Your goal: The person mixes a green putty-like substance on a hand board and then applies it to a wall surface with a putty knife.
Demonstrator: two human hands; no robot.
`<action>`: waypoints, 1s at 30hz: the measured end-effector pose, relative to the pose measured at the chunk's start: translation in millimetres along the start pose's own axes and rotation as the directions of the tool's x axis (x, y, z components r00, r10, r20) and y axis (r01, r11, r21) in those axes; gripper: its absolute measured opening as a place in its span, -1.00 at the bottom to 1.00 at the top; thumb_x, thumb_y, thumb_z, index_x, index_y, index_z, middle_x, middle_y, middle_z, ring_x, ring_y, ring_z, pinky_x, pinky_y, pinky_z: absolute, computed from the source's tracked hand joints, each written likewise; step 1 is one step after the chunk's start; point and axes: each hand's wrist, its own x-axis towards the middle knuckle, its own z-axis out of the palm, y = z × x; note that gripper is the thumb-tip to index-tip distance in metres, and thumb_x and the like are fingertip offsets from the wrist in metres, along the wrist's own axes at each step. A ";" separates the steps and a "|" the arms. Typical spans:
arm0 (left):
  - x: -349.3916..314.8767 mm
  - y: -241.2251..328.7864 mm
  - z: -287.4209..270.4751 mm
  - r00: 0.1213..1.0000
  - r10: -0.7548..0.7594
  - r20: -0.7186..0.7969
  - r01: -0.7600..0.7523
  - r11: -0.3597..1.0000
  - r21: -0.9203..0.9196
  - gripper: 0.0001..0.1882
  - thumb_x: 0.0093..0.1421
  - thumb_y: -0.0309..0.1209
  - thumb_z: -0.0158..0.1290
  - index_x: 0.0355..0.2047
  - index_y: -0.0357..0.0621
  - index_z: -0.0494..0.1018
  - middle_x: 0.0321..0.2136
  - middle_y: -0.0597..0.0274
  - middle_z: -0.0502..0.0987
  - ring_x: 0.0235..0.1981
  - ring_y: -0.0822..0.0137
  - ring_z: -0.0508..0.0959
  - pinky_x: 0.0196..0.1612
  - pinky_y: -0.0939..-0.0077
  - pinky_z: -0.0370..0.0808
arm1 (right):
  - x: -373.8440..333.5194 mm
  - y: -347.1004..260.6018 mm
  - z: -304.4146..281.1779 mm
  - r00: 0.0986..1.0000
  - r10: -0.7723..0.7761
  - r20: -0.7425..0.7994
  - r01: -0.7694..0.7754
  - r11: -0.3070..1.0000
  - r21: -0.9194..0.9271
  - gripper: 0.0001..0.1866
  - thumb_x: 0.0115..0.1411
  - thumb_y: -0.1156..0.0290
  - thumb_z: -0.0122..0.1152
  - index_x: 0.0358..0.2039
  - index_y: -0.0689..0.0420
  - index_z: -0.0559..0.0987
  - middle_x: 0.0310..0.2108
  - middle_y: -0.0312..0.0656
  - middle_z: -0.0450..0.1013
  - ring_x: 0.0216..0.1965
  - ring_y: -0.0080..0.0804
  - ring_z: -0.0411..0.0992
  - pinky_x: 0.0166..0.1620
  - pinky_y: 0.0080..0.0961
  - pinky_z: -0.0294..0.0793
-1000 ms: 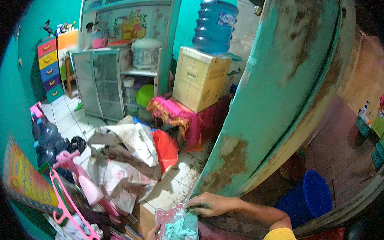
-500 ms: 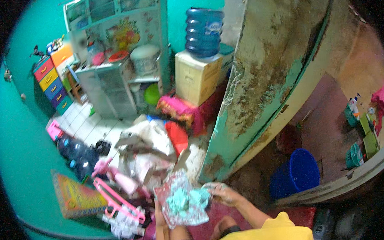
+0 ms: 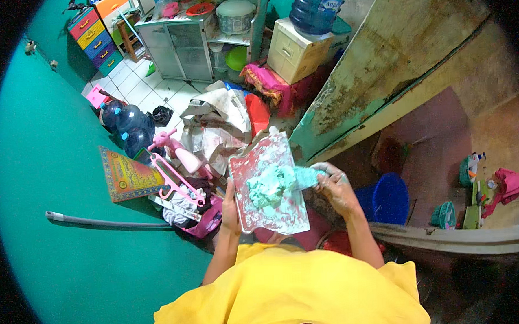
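My left hand (image 3: 231, 206) grips the left edge of a flat reddish board (image 3: 243, 165), its thumb on top and its fingers hidden underneath. White and turquoise smears cover much of that board. A mound of thick turquoise paste (image 3: 269, 186) lies on its middle. At the board's right side, my right hand (image 3: 339, 192) is closed round a scraper (image 3: 307, 178), whose blade is coated in the same paste and reaches over the board's edge. Its handle is mostly hidden by my fingers, which carry pale smears.
Crumpled sheets (image 3: 217, 120), a pink ride-on toy (image 3: 184, 153) and a pink hanger (image 3: 170, 177) lie ahead and left. Large water bottles (image 3: 133, 127) stand by the turquoise wall (image 3: 57, 171). A stained, peeling partition (image 3: 349, 94) rises ahead right, near a blue bucket (image 3: 391, 198).
The view has tilted downward, with more of my yellow shirt showing. The board sits higher and further right in view. My right hand still holds the scraper at its right side.
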 end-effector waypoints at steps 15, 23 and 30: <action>39.3 59.0 14.3 0.993 -0.117 0.009 0.109 0.950 0.292 -0.52 0.24 -0.12 -0.28 0.02 -0.20 0.22 -0.07 0.16 0.37 -0.10 0.30 0.41 -0.02 0.39 0.35 | -33.0 -1.7 5.0 0.968 -0.106 -0.226 0.156 0.964 0.217 -0.68 0.08 0.44 0.10 -0.14 0.29 0.42 -0.40 -0.32 0.43 -0.47 -0.71 0.31 -0.40 -0.79 0.31; 55.6 51.8 -7.1 0.957 -0.240 0.162 0.198 0.951 0.236 -0.51 0.24 -0.10 -0.30 0.03 -0.20 0.20 -0.02 0.14 0.33 -0.05 0.23 0.37 0.03 0.31 0.28 | -81.1 18.3 30.3 0.905 -0.195 -0.377 0.339 0.867 0.366 -0.60 0.09 0.43 0.08 -0.06 0.33 0.35 -0.27 -0.19 0.43 -0.37 -0.61 0.37 -0.27 -0.70 0.37; 45.2 44.9 -7.5 0.957 -0.227 0.179 0.185 0.957 0.221 -0.48 0.22 -0.05 -0.29 0.05 -0.14 0.17 -0.02 0.16 0.31 -0.03 0.20 0.35 0.03 0.25 0.29 | -114.1 -3.1 67.1 0.766 -0.481 -0.426 0.437 0.876 -0.203 -0.57 -0.01 0.38 0.23 -0.13 0.32 0.43 -0.26 -0.20 0.44 -0.27 -0.58 0.37 -0.20 -0.67 0.34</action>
